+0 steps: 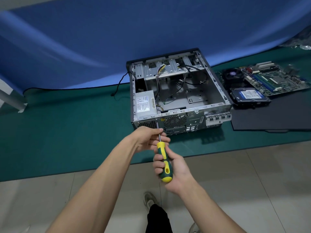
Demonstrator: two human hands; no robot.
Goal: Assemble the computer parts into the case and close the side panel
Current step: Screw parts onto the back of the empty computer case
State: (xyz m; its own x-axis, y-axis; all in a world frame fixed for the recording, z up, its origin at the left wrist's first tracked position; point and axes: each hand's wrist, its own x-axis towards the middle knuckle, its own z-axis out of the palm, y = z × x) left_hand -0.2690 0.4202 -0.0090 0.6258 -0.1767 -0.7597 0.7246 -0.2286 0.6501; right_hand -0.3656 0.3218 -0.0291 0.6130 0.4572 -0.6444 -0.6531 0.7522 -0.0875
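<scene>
With the power supply seated, the right hand is gripping a screwdriver, the left hand steadying its shaft, while motherboard, hard drive and side panel are waiting outside the case.

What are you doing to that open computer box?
A person is screwing the power supply into the open computer case. The right hand grips the screwdriver handle; the left hand steadies its shaft at the case's rear panel. The motherboard, hard drive and side panel lie beside the case, not yet fitted.
</scene>
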